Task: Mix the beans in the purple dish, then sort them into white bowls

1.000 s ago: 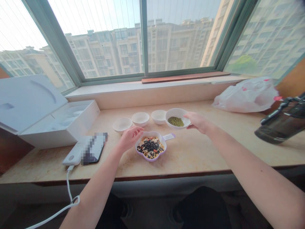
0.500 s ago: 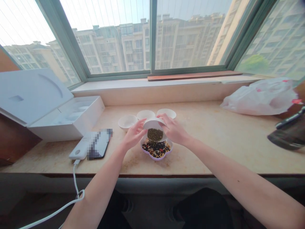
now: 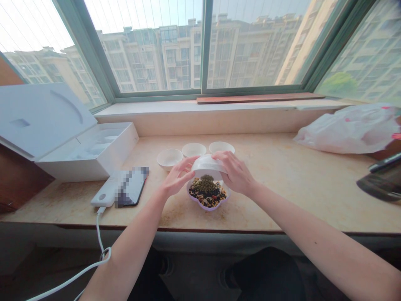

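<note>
Both the left hand [image 3: 174,179] and right hand [image 3: 237,173] clasp the tipped bowl [image 3: 207,164]; centring it over the dish [image 3: 209,207] should stop beans [image 3: 206,184] spilling.

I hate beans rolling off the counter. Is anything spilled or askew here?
Only the small white bowl is askew: the left hand and right hand hold it tipped nearly upside down over the flower-shaped dish, green beans heaped there. No beans show on the counter.
</note>
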### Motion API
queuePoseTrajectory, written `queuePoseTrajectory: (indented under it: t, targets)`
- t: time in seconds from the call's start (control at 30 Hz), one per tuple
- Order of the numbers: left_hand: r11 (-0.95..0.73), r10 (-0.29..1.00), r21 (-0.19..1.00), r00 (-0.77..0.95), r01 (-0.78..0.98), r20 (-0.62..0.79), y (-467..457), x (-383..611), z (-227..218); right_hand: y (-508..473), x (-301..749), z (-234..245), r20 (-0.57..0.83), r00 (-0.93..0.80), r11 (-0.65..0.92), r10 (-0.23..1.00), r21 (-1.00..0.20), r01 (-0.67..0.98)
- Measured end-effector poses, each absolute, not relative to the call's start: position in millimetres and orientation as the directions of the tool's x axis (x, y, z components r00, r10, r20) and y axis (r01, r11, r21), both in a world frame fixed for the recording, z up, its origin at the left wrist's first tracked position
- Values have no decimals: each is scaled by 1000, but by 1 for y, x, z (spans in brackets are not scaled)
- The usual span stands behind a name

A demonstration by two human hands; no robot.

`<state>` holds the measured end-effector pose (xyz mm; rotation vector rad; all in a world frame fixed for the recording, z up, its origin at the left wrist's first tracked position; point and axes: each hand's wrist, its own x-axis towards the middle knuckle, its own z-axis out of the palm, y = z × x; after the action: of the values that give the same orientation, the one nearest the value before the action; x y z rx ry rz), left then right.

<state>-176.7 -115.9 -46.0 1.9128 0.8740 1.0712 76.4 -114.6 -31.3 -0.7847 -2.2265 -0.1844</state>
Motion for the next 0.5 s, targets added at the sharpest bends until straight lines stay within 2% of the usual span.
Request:
queuePoseTrajectory:
  t: [0.2, 0.33, 0.4, 0.5]
  targets:
    - [-542, 804, 824, 386, 163, 452, -111, -177, -50, -114, 80, -33, 758, -515, 816, 402, -41, 576]
    - [-524, 844, 823, 262, 220, 467, -105, -175, -56, -116, 80, -40, 782, -463, 828, 417, -117, 548]
    - [-506, 861, 820, 205, 265, 465, -104, -173, -57, -119, 78, -43, 767, -381, 803, 516, -278, 527]
    - [-496, 868, 794, 184, 352, 461, -105, -170, -56, -117, 79, -39, 607, -92, 573, 790, -674, 466]
